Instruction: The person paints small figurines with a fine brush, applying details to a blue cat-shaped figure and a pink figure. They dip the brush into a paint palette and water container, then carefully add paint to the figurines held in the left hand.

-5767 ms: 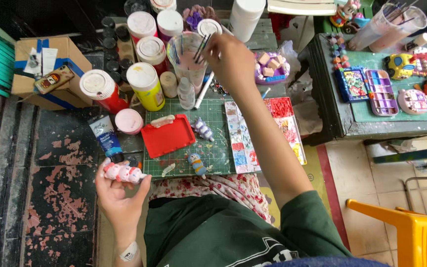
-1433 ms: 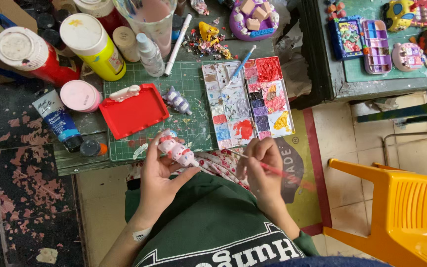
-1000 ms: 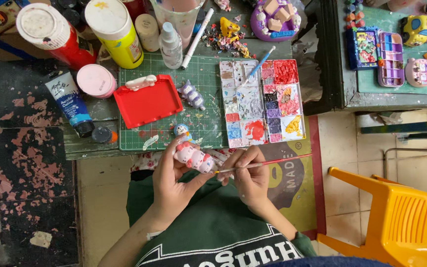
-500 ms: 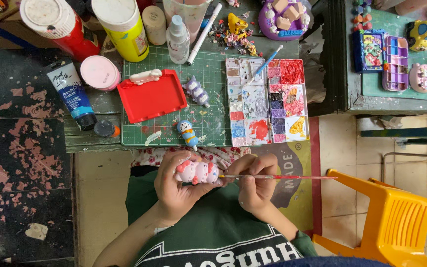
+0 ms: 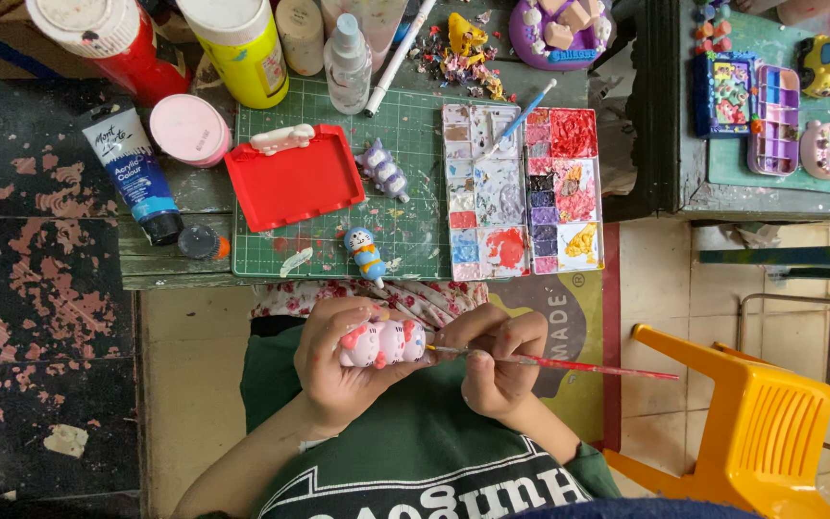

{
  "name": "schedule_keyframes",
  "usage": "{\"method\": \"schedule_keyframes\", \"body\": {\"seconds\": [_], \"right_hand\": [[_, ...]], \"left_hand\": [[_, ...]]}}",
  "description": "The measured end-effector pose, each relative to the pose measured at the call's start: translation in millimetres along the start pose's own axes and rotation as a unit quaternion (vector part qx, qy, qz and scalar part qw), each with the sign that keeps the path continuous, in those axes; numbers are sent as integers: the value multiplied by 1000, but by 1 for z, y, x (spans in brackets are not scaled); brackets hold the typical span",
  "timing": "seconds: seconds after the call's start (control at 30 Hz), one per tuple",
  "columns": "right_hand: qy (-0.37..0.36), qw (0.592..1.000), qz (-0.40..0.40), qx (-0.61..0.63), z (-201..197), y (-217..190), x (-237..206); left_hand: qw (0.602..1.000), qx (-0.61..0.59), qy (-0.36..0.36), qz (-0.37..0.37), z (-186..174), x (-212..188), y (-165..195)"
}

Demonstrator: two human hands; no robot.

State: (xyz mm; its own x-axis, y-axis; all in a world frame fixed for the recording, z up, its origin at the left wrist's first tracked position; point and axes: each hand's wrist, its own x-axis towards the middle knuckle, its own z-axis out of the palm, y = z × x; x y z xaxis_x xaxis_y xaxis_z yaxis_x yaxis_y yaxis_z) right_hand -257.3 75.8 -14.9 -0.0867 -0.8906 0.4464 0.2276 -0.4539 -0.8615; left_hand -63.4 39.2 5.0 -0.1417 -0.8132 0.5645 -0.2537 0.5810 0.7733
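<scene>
Left hand (image 5: 338, 370): wraps around a small pink-and-white figurine (image 5: 383, 343), near the lap.
Right hand (image 5: 497, 360): pinches a red-handled paintbrush (image 5: 569, 364), tip at the figurine's right end.
Progress: pink coat mostly on; details apparently left.
Far table: paint palette (image 5: 521, 192), two painted figurines.

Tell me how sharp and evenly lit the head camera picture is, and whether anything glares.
Head view: even, soft light with faint shadows; the pink and white cat figurine in the left hand and the thin red-handled paintbrush in the right hand are sharp; no strong glare; frame edges bow slightly.
</scene>
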Motion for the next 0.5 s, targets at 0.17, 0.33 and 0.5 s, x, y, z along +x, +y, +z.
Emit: {"method": "schedule_keyframes", "body": {"seconds": [0.17,0.33,0.5], "right_hand": [[-1,1000,-2,5,0,1,-1],[0,1000,-7,-2,-1,2,-1],[-5,1000,-6,7,-1,4,-2]], "left_hand": [[1000,-3,1,9,-1,3,1],[1000,-7,-5,12,-2,4,2],[1000,-17,2,16,-1,5,1]]}}
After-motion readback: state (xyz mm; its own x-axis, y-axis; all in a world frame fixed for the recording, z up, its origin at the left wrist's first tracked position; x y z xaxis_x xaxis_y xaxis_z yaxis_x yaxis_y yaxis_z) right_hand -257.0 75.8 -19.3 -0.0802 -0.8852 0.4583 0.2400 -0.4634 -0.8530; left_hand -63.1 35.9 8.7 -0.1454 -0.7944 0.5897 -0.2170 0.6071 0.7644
